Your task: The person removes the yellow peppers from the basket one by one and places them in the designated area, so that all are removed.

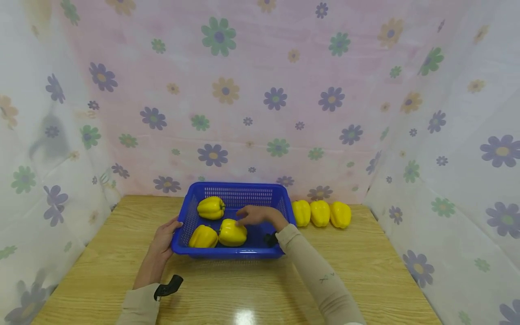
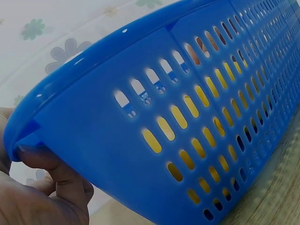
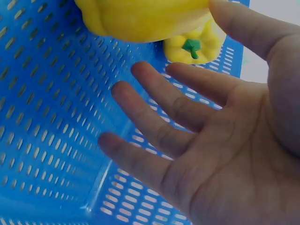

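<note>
My left hand (image 1: 162, 239) grips the left rim of a blue plastic basket (image 1: 239, 252); in the left wrist view its fingers (image 2: 56, 176) curl under that rim. Three yellow bell peppers lie inside: one at the back left (image 1: 210, 208), one in the front left corner (image 1: 203, 237), and one beside it nearer the middle (image 1: 233, 233). My right hand (image 1: 257, 215) reaches over the basket beside the middle pepper. The right wrist view shows its fingers spread and nearly straight, the thumb right at a bell pepper (image 3: 145, 21), with another green-stemmed pepper (image 3: 197, 47) beyond.
Three more yellow bell peppers (image 1: 320, 214) stand in a row just right of the basket on the wooden table (image 1: 243, 289). Flower-patterned curtains (image 1: 252, 90) enclose the table at the back and both sides. Black camera mounts (image 1: 168, 286) sit on the wrists.
</note>
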The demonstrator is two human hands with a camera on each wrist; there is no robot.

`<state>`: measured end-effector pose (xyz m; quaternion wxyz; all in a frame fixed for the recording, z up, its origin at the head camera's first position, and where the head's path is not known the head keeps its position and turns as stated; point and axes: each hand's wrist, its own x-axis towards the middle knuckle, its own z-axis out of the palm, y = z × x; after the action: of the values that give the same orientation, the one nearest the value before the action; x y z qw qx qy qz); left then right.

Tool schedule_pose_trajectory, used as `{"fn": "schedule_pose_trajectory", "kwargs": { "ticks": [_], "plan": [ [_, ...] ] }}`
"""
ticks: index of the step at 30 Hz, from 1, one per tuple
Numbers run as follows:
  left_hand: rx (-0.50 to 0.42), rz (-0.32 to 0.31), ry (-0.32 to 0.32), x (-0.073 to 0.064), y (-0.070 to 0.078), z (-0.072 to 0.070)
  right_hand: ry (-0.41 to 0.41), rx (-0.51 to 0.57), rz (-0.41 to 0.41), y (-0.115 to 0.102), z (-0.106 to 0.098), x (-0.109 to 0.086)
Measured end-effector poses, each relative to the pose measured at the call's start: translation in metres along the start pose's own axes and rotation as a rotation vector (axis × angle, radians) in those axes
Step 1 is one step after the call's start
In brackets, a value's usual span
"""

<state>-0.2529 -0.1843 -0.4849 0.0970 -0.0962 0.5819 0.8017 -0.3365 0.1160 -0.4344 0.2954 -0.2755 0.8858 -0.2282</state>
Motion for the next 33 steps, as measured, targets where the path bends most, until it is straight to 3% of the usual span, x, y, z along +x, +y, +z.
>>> {"fn": "schedule_pose_trajectory", "kwargs": {
  "ticks": [8, 16, 25, 29, 33],
  "plan": [
    [-0.022, 0.003, -0.001, 0.0, 0.0, 0.001, -0.082, 0.105, -0.029, 0.0, 0.005, 0.01],
    [-0.028, 0.005, -0.007, -0.002, 0.001, 0.001, -0.177, 0.107, -0.065, 0.006, 0.008, 0.012],
    [-0.005, -0.031, 0.0, -0.003, 0.002, 0.002, -0.2, 0.241, -0.02, 0.012, 0.009, 0.004],
    [0.007, -0.038, -0.008, -0.002, 0.002, 0.002, -0.208, 0.214, -0.009, 0.015, 0.007, 0.0],
    [0.014, -0.036, -0.02, -0.002, 0.002, 0.002, -0.244, 0.259, 0.015, 0.017, 0.006, -0.001]
  ]
}}
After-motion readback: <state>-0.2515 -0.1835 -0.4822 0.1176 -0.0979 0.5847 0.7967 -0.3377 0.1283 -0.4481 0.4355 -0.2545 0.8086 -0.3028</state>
